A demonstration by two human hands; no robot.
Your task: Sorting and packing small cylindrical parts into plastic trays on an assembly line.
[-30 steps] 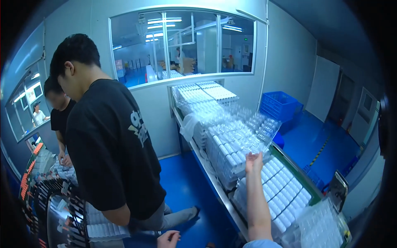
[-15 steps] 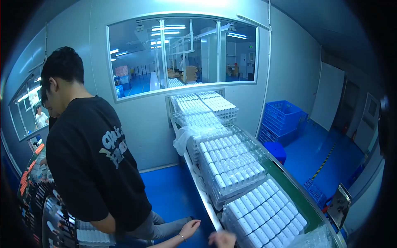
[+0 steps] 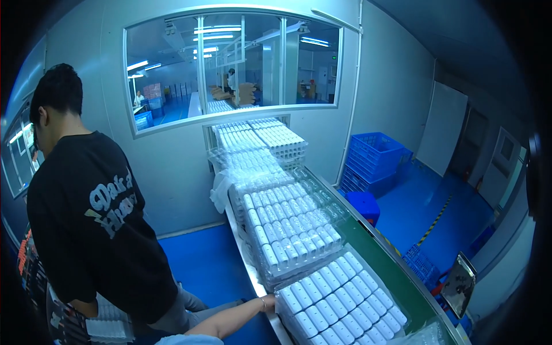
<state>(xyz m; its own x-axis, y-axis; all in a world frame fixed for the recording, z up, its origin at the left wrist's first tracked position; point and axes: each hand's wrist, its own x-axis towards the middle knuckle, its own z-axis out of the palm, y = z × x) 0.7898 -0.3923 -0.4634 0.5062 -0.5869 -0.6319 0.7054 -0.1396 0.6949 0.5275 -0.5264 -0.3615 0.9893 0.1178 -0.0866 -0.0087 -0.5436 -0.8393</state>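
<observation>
Resting at the left side of the near stack of trays (image 3: 339,302), my left hand (image 3: 270,303) is partly hidden from the head camera, through which I follow the work from far away. Its fingers go out of sight at the tray edge, so I cannot tell how far they are open, or whether they have any hold on the stack. The right hand is not in view, and its state I cannot know. The near stack, filled with rows of white cylindrical pieces, is on the worktop (image 3: 368,244), close to its left metal edge. Just behind it is a second stack (image 3: 290,221), which has clear plastic over part of its pieces. At the lower edge, to the right of the near stack, I see some clear plastic (image 3: 428,334). On the left, a co-worker in a black shirt (image 3: 98,213) is turned away. In my judgement, the step in hand is placing the hand on the side of the near stack, perhaps for steadying or gripping it. The next move, I think, calls for a secure contact low on the trays and an even pressure, because loose pieces could shift if the stack tilts.
</observation>
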